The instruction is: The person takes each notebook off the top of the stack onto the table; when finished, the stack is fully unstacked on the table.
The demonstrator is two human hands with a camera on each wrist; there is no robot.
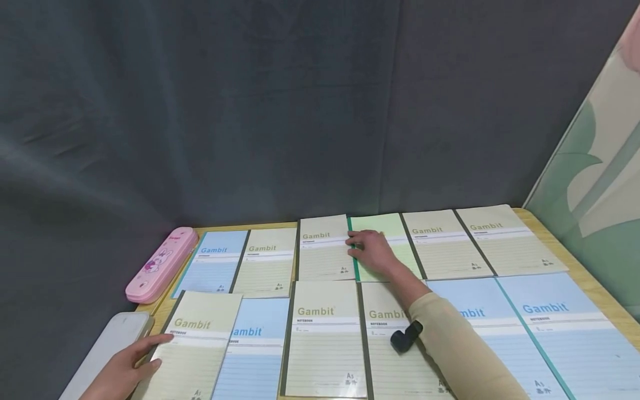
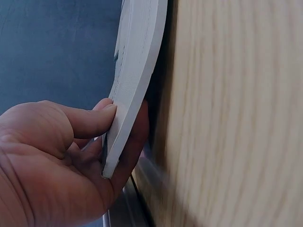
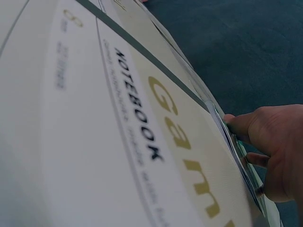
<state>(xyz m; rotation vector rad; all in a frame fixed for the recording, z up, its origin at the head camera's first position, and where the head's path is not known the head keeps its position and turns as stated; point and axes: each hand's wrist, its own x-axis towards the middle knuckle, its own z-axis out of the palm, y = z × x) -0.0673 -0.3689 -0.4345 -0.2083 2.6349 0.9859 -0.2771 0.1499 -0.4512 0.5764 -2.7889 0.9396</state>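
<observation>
My left hand (image 1: 122, 369) grips the left edge of a beige notebook (image 1: 202, 328) at the front left. In the left wrist view, the thumb lies on one face of the notebook (image 2: 137, 61) and the fingers are behind it; its near edge is lifted off the wood. My right hand (image 1: 372, 253) reaches over to a green notebook (image 1: 401, 250) in the back row. Its fingertips touch along that notebook's dark green spine, beside a beige notebook (image 1: 322, 255). In the right wrist view, the spread fingers of the right hand (image 3: 284, 146) touch notebook edges.
Blue and beige notebooks lie in two rows on the wooden table (image 1: 542, 230), among them a blue one (image 1: 560, 316) at the right. A pink pencil case (image 1: 162, 266) and a white case (image 1: 107, 350) stand at the left. A dark curtain (image 1: 300, 111) hangs behind.
</observation>
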